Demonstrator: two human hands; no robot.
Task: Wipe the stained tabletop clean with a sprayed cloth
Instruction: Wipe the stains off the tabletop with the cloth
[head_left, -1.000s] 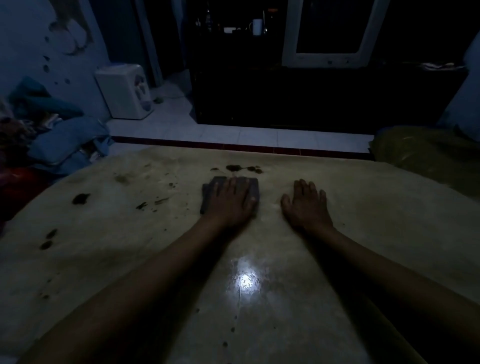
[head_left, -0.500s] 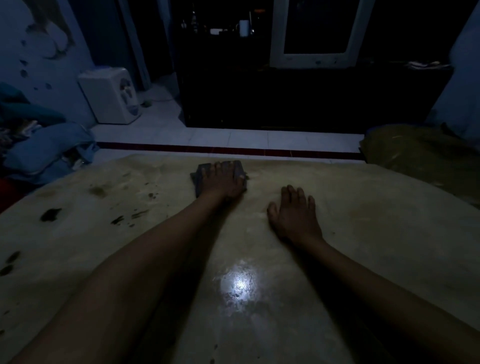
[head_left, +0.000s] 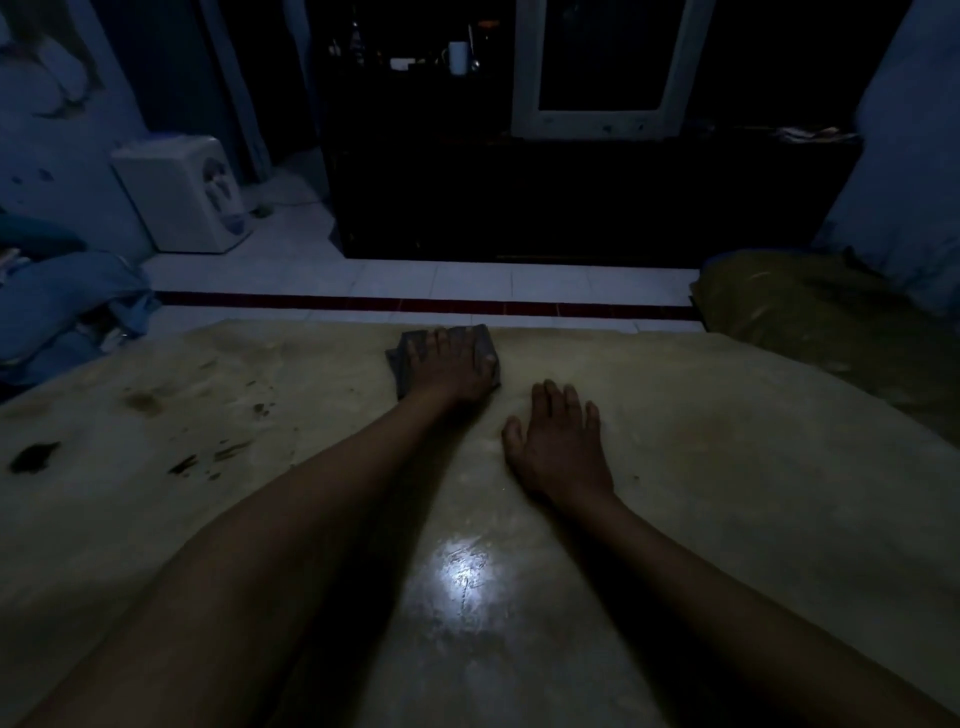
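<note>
- Since a second ago the left hand (head_left: 451, 366) has pushed the cloth (head_left: 400, 364) away from the body, from the middle of the table (head_left: 727, 493) up to its far edge, over the spot where a small row of dark stains lay; those stains no longer show.
- The left hand lies flat on the grey cloth, fingers straight and slightly spread, pressing it onto the table rather than curling round it.
- The cloth sits at the table's far edge, a little left of centre; its left side and far corners stick out from under the hand.
- The right hand (head_left: 558, 441) rests palm down on the bare tabletop, fingers straight and relaxed, holding nothing. It lies just beside the left hand, nearer the body and to its right, apart from the cloth.
- Dark stains (head_left: 34, 457) remain on the left part of the table: one larger blot near the left edge, and smaller streaks and specks between it and the left forearm.
- A bright patch of reflected light (head_left: 465, 571) shines on the near tabletop between the two forearms.
- Beyond the table, a white box-shaped appliance (head_left: 182, 195) stands on the tiled floor (head_left: 415, 275) at the left.
- The room is dim, so fine detail is hard to make out.
</note>
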